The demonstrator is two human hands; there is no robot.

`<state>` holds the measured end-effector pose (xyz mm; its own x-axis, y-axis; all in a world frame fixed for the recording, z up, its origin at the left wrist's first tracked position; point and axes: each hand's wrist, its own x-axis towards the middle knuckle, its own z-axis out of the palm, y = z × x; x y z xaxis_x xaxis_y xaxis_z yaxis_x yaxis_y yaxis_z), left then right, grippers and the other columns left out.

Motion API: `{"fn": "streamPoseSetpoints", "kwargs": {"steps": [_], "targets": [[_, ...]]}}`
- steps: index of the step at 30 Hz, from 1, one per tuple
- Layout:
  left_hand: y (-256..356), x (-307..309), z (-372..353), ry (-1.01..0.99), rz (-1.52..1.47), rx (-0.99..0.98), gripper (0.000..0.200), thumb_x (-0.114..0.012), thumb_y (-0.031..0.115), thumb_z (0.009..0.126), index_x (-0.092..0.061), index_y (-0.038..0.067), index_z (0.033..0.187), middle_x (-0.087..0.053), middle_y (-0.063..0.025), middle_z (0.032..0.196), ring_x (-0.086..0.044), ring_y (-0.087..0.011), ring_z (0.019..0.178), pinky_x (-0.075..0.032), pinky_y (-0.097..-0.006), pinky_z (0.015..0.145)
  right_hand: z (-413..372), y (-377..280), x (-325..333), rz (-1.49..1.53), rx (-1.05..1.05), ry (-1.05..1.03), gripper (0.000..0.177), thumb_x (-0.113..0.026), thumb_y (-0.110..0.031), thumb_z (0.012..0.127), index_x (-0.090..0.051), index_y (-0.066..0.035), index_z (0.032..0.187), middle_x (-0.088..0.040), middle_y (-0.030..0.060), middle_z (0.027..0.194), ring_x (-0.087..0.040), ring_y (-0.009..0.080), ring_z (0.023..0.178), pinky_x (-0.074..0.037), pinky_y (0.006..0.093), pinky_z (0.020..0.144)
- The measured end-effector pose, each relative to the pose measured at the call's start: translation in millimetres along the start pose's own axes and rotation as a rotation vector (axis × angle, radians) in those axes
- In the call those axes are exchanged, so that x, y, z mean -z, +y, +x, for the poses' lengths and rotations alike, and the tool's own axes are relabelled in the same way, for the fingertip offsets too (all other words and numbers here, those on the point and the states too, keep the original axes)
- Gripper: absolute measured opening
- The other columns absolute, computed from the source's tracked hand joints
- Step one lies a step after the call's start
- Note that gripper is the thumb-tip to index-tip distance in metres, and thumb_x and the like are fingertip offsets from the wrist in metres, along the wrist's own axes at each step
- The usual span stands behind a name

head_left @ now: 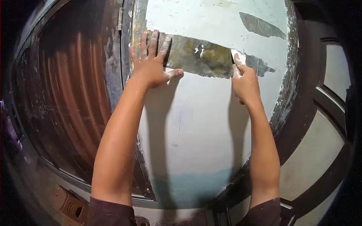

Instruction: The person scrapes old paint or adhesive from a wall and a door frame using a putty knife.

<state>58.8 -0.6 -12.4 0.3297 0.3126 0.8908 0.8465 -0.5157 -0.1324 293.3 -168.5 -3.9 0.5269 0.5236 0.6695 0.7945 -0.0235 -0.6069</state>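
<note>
My left hand (151, 69) lies flat against the pale wall panel (200, 124), fingers spread and dusted white. It rests over the left end of a bare grey-brown strip (188, 56) where the white coating is gone. Between the thumb and fingers of my right hand (247, 83) is a small flat white scraper (240, 57), pressed to the wall at the strip's right part. Most of its lower portion is hidden by the hand. Above and to the right, a smaller bare patch (262, 25) shows through the coating.
A dark wooden door or shutter (71, 94) with a hinge (120, 19) stands on the left. Dark-framed panels (313, 150) are at right. A brown plastic chair (71, 205) sits low at the left. The panel's lower part is bluish (196, 184).
</note>
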Motion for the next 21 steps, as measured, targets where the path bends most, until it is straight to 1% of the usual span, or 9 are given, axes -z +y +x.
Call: {"fn": "streamPoseSetpoints", "kwargs": {"steps": [1, 3, 4, 6, 14, 16, 17, 20, 21], "targets": [[0, -2, 0, -0.006, 0.004, -0.002, 0.129, -0.061, 0.095, 0.069, -0.014, 0.029, 0.170, 0.008, -0.0141, 0.177, 0.020, -0.0377, 0.160, 0.011, -0.0746, 0.118, 0, 4, -3, 0.004, -0.004, -0.005, 0.033, -0.054, -0.026, 0.105, -0.074, -0.004, 0.119, -0.074, 0.0231, 0.085, -0.071, 0.0402, 0.076, -0.054, 0.0487, 0.075], [0, -4, 1, -0.001, 0.029, 0.012, 0.127, -0.060, 0.095, 0.070, -0.015, 0.029, 0.170, 0.009, -0.0138, 0.177, 0.020, -0.0377, 0.160, 0.010, -0.0750, 0.118, 0, 10, -8, 0.030, 0.109, 0.058, 0.032, -0.055, -0.022, 0.106, -0.071, -0.002, 0.124, -0.055, 0.0088, 0.058, -0.046, 0.0191, 0.038, -0.038, 0.0407, 0.041], [0, -4, 1, 0.001, 0.031, 0.013, 0.127, -0.060, 0.095, 0.070, -0.015, 0.029, 0.170, 0.009, -0.0138, 0.177, 0.020, -0.0377, 0.160, 0.010, -0.0750, 0.118, 1, 10, -8, 0.032, 0.112, 0.059, 0.032, -0.055, -0.022, 0.106, -0.071, -0.002, 0.124, -0.055, 0.0088, 0.058, -0.046, 0.0191, 0.038, -0.038, 0.0407, 0.041], [2, -1, -1, -0.002, 0.024, 0.013, 0.126, -0.059, 0.094, 0.072, -0.015, 0.028, 0.170, 0.009, -0.0137, 0.177, 0.020, -0.0386, 0.160, 0.010, -0.0753, 0.117, 0, 4, -4, 0.023, 0.094, 0.044, 0.032, -0.054, -0.026, 0.104, -0.074, -0.005, 0.117, -0.071, 0.0224, 0.077, -0.068, 0.0382, 0.059, -0.054, 0.0485, 0.064], [4, 1, -2, -0.030, 0.051, 0.025, 0.124, -0.057, 0.094, 0.074, -0.014, 0.029, 0.170, 0.007, -0.0160, 0.176, 0.017, -0.0416, 0.160, 0.009, -0.0759, 0.117, 1, 3, -11, 0.022, 0.064, 0.024, 0.032, -0.054, -0.026, 0.104, -0.074, -0.003, 0.110, -0.069, 0.0237, 0.073, -0.067, 0.0374, 0.056, -0.052, 0.0480, 0.059], [5, 3, -1, -0.034, 0.045, 0.033, 0.124, -0.057, 0.094, 0.074, -0.013, 0.029, 0.170, 0.007, -0.0160, 0.176, 0.017, -0.0415, 0.160, 0.009, -0.0759, 0.117, 6, 8, -15, 0.000, 0.173, 0.083, 0.031, -0.054, -0.025, 0.103, -0.074, -0.002, 0.110, -0.071, 0.0243, 0.075, -0.068, 0.0393, 0.061, -0.053, 0.0487, 0.063], [6, 3, -2, -0.045, 0.037, 0.040, 0.123, -0.056, 0.094, 0.075, -0.013, 0.029, 0.170, 0.007, -0.0160, 0.176, 0.018, -0.0414, 0.160, 0.009, -0.0759, 0.117, -5, -14, -6, 0.061, 0.004, -0.004, 0.031, -0.055, -0.025, 0.103, -0.074, -0.002, 0.111, -0.072, 0.0251, 0.080, -0.070, 0.0428, 0.069, -0.054, 0.0500, 0.071], [9, 2, -5, -0.048, 0.053, 0.062, 0.122, -0.057, 0.093, 0.076, -0.012, 0.030, 0.170, 0.008, -0.0155, 0.176, 0.019, -0.0412, 0.160, 0.009, -0.0757, 0.117, -2, 2, -21, 0.091, 0.136, 0.067, 0.032, -0.055, -0.024, 0.103, -0.074, -0.001, 0.112, -0.073, 0.0253, 0.085, -0.070, 0.0455, 0.076, -0.054, 0.0514, 0.077], [7, 3, -6, -0.026, 0.011, 0.046, 0.120, -0.057, 0.091, 0.077, -0.011, 0.031, 0.170, 0.009, -0.0148, 0.176, 0.020, -0.0414, 0.159, 0.009, -0.0757, 0.117, -2, 0, -20, 0.088, 0.091, 0.043, 0.032, -0.056, -0.024, 0.103, -0.075, -0.001, 0.113, -0.073, 0.0258, 0.089, -0.070, 0.0463, 0.080, -0.054, 0.0511, 0.079]]}}
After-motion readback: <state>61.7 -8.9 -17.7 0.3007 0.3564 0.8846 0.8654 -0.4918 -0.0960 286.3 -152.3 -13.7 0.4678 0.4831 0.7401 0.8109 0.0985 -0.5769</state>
